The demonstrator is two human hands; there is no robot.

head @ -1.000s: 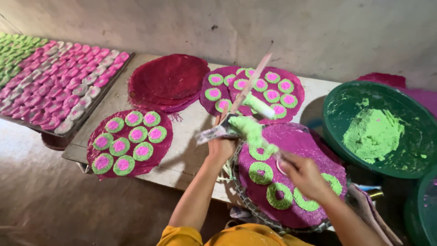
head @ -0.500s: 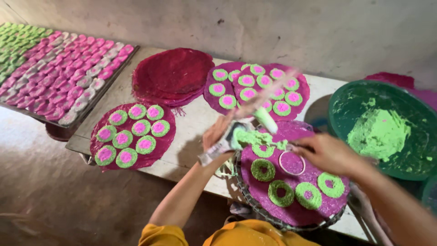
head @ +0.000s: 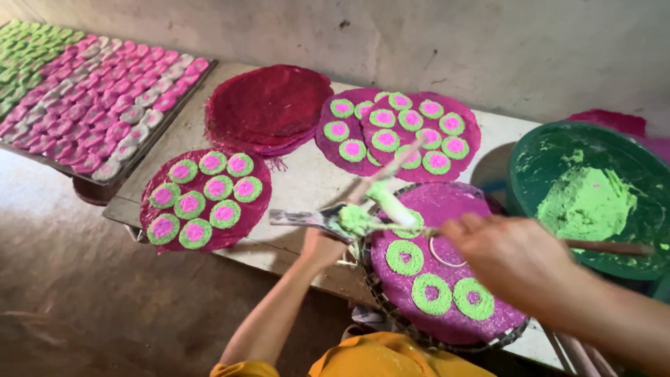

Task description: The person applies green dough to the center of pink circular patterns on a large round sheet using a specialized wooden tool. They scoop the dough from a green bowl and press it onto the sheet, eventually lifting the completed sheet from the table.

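Left hand [head: 322, 246] at 6 o'clock of table [head: 307, 178], grip closed on metal scraper [head: 310, 219] loaded with green paste [head: 356, 220]. Right hand [head: 513, 255] at 4 o'clock, grip closed on thin stick [head: 607, 246] lying across purple mat [head: 443, 269]; earlier it hovered lower over mat. Mat carries three green rings [head: 433, 293] plus one bare ring outline [head: 447, 251]; half second ago more filled discs showed. Green bowl [head: 593, 195] at 3 o'clock. Finished discs [head: 206, 199] at 9 o'clock, tray [head: 91, 98] at 10 o'clock.
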